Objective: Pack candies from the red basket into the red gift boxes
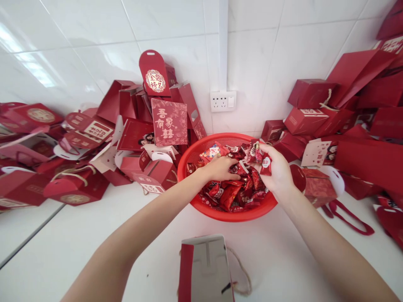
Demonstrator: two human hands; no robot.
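Sweets (266, 165) gripped by R hand (277, 168) over basket (233, 215), prob. kept apart; L hand (221, 168) inside, grip can't be told; box (208, 268) set in front of basket, prob. for reach.

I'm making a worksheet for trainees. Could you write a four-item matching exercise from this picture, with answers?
Column one
1. Basket
2. Right grip
3. Socket
4. Left grip

Column two
A. White, on the tiled wall
B. Fingers spread over the sweet pile
C. Bright red and round
D. Holding wrapped sweets near the rim

Pairs: 1-C, 2-D, 3-A, 4-B
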